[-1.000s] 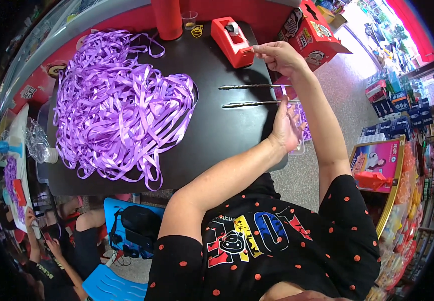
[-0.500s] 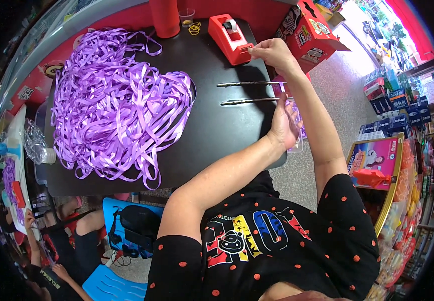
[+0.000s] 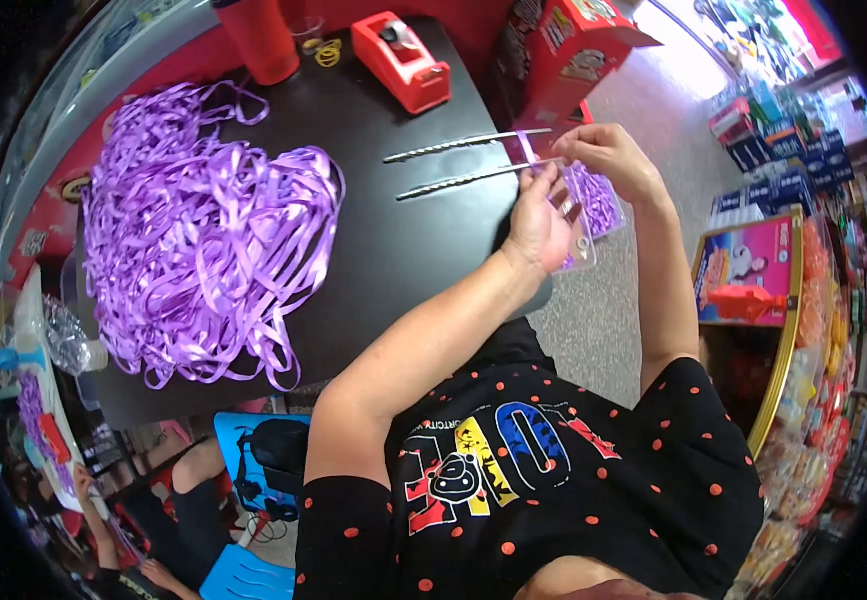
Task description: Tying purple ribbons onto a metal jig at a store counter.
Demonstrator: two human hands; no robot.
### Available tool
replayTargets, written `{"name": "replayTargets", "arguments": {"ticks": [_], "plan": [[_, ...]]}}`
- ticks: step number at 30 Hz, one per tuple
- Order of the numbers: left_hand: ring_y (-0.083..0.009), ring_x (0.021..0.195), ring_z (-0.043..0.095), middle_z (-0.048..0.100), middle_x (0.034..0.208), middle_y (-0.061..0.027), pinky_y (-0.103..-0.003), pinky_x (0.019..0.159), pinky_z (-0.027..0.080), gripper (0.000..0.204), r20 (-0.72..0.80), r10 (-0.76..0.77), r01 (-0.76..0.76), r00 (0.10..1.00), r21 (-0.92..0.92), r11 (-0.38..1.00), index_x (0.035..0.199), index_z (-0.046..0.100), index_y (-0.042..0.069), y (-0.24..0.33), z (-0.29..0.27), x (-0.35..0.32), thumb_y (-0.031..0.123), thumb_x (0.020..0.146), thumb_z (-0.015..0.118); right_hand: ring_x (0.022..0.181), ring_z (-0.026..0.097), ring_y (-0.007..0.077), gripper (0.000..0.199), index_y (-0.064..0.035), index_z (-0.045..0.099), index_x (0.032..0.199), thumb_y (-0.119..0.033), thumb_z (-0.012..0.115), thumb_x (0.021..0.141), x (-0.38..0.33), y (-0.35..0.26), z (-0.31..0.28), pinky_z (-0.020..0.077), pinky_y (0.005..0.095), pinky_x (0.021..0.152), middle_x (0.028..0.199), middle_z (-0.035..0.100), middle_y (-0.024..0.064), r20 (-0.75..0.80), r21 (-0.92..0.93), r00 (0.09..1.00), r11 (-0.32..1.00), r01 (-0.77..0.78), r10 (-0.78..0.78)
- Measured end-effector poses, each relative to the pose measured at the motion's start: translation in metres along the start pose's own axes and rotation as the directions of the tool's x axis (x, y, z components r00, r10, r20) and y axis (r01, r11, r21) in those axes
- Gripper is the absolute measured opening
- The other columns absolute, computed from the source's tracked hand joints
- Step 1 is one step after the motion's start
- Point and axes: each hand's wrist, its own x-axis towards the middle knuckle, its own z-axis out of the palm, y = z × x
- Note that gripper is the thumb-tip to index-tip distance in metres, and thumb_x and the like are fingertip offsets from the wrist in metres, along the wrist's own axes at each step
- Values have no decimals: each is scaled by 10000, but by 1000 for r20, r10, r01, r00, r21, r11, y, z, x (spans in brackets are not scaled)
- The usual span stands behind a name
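Two thin twisted metal rods [image 3: 443, 185] jut side by side over the black table, with a short purple ribbon [image 3: 525, 147] stretched across them. My left hand [image 3: 541, 222] is closed at the near rod, its thumb and fingertips pinching the ribbon there. Just to the right of the rods, my right hand [image 3: 613, 160] is closed in a pinch close to the rod ends; what its fingertips hold is too small to make out. Below both hands, a clear plastic container [image 3: 581, 258] with purple ribbon pieces is partly hidden by my left hand.
A large heap of purple ribbon [image 3: 213, 240] covers the left of the table [image 3: 393, 290]. Along the back are a red tape dispenser [image 3: 401, 62], a red cylinder [image 3: 258, 45], and yellow rubber bands [image 3: 327, 53]. A red box [image 3: 573, 55] stands beyond; another person sits at lower left.
My right hand has moved from the tape dispenser's front edge down to the rod ends. My left hand stays by the near rod. The view has shifted, so the table things sit farther left.
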Motion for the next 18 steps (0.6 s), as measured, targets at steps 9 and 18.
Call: {"name": "replayTargets", "arguments": {"ticks": [9, 18], "plan": [[-159, 973, 501, 514, 1126, -23, -366, 871, 397, 333, 31, 14, -17, 999, 111, 994, 1204, 406, 183, -6, -9, 5, 67, 913, 518, 720, 607, 103, 248, 51, 676, 883, -184, 616, 831, -42, 24, 7, 481, 260, 703, 749, 678, 73, -32, -77, 999, 996, 34, -36], [-134, 921, 518, 526, 1048, -15, -356, 884, 411, 459, -27, 18, -13, 999, 172, 985, 1271, 340, 209, -5, -5, 1, -9, 900, 499, 688, 575, 87, 256, 37, 685, 876, -210, 622, 846, -50, 36, 10, 465, 246, 667, 735, 660, 43, -60, -10, 998, 1000, 25, -26]]}}
